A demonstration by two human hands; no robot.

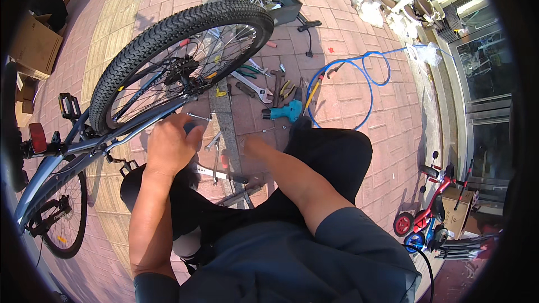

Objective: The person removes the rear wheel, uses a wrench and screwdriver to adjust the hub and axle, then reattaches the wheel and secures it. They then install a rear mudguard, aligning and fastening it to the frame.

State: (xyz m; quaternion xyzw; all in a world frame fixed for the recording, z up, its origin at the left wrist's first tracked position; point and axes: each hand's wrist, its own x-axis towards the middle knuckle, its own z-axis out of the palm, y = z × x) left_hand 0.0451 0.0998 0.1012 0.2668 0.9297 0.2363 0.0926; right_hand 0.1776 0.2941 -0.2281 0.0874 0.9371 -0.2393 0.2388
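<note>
My left hand [170, 143] is closed beside the blue-grey frame tube of a bicycle [143, 120], just below its knobby tyre [163, 31]. Whatever its fingers grip is mostly hidden; a slim silver wrench [199, 117] shows near the fingertips, and I cannot tell if it is held. Low over the paving, my right hand [256, 147] reaches in between my knees with its fingers out of sight. Close to both hands lie spanners [215, 148] and a large adjustable wrench [216, 174] with a dark handle end.
Beyond my hands are a teal power drill [284, 112], another adjustable wrench [258, 91], a hammer [277, 85] and pliers [287, 90]. A metal toolbox [289, 8] stands farther off. Blue hose [371, 98] loops on the right, near a small red bike [432, 202]. Cardboard boxes [36, 45] are left.
</note>
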